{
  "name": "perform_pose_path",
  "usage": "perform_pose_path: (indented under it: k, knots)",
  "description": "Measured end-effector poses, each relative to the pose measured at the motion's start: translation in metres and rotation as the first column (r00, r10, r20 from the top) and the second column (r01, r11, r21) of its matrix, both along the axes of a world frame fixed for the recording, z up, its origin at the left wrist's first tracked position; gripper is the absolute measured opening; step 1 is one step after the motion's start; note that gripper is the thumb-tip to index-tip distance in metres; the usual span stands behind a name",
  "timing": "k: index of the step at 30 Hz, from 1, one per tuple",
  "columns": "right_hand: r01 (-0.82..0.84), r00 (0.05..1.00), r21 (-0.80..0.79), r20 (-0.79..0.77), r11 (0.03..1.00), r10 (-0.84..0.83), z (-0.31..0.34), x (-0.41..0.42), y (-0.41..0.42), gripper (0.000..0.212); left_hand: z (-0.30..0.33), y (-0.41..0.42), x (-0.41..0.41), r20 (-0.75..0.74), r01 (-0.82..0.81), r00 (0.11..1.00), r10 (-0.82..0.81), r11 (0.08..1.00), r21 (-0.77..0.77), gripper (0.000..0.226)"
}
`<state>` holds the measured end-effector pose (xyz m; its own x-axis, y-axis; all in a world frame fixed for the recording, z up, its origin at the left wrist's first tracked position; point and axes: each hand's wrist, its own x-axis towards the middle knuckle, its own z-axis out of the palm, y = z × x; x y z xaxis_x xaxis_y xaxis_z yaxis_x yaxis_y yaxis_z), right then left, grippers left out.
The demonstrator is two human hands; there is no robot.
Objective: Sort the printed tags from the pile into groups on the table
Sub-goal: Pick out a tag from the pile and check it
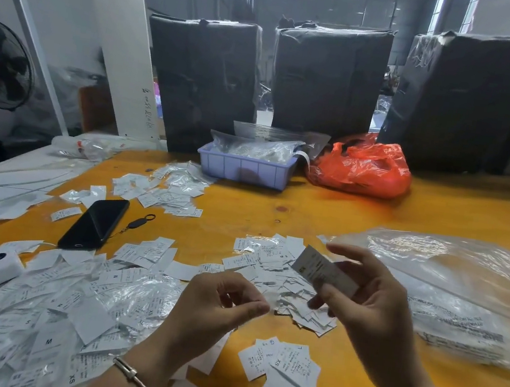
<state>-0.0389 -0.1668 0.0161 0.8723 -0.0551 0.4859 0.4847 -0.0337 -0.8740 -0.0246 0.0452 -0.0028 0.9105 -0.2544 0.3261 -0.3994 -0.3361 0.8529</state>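
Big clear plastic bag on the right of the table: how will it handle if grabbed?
The clear plastic bag is probably floppy: its film is wrinkled and slumps flat on the table. Likely slippery, given the glossy sheen. The printed contents inside may slide and shift when lifted.

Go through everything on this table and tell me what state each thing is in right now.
Right hand: holds one tag above the table.
Left hand: fingers curled, empty.
Phone: screen dark, face up.
Blue bin: holding clear bags.
Red bag: crumpled.
Big pile: unsorted.
Small group: printed side up, near edge.
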Motion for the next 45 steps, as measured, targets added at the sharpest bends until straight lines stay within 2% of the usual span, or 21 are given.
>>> perform_pose_path:
  k: [2,5,7,11,14,19,22,24,27,31,40,45]
  knots:
    - [-0.002,0.998,0.012,0.061,1.0,0.001,0.006,-0.001,-0.005,0.033,-0.001,-0.001,-0.001,0.023,0.003,1.0,-0.004,1.0,0.028,0.02]
    - [-0.032,0.989,-0.101,0.142,0.994,0.046,0.012,-0.004,-0.007,0.015,0.0,-0.001,-0.002,0.046,0.006,0.999,-0.009,0.998,0.064,0.014]
    - [-0.075,0.983,-0.165,0.151,0.983,0.1,0.013,-0.006,-0.005,0.015,0.001,-0.001,-0.003,0.044,0.016,0.999,-0.02,0.997,0.079,0.006]
    - [-0.115,0.976,-0.28,0.148,0.953,0.161,0.011,-0.009,-0.003,0.004,0.002,-0.001,-0.004,0.052,0.04,0.998,-0.044,0.996,0.082,0.024]
    - [-0.11,0.975,-0.312,0.152,0.944,0.163,0.009,-0.008,-0.002,0.003,0.002,-0.001,-0.003,0.056,0.04,0.997,-0.045,0.995,0.088,0.027]
    - [-0.084,0.978,-0.351,0.15,0.933,0.144,0.008,-0.005,-0.001,0.007,0.001,-0.002,-0.003,0.037,0.054,0.998,-0.058,0.993,0.102,0.018]
    - [-0.073,0.977,-0.378,0.158,0.923,0.143,0.009,-0.004,-0.003,0.01,0.001,0.0,-0.003,-0.04,0.107,0.994,-0.104,0.992,0.073,0.006]
    - [-0.06,0.978,-0.412,0.159,0.909,0.137,0.009,-0.003,-0.005,0.015,0.002,0.0,-0.003,-0.089,0.142,0.987,-0.135,0.987,0.079,0.006]
    - [-0.073,0.984,-0.439,0.117,0.895,0.138,0.008,-0.002,-0.006,0.023,0.004,0.0,-0.003,-0.139,0.186,0.975,-0.174,0.979,0.081,0.013]
    - [-0.13,0.983,-0.426,0.061,0.896,0.171,0.008,-0.001,-0.008,0.027,0.005,0.0,-0.004,-0.208,0.242,0.952,-0.226,0.968,0.057,0.007]
    - [-0.242,0.969,-0.437,-0.054,0.867,0.243,0.006,0.002,-0.008,0.017,0.003,0.001,-0.005,-0.289,0.279,0.922,-0.256,0.959,0.041,0.009]
    - [-0.283,0.958,-0.445,-0.176,0.85,0.226,-0.004,0.005,-0.005,0.01,0.003,-0.003,-0.005,-0.285,0.288,0.921,-0.267,0.957,0.034,0.005]
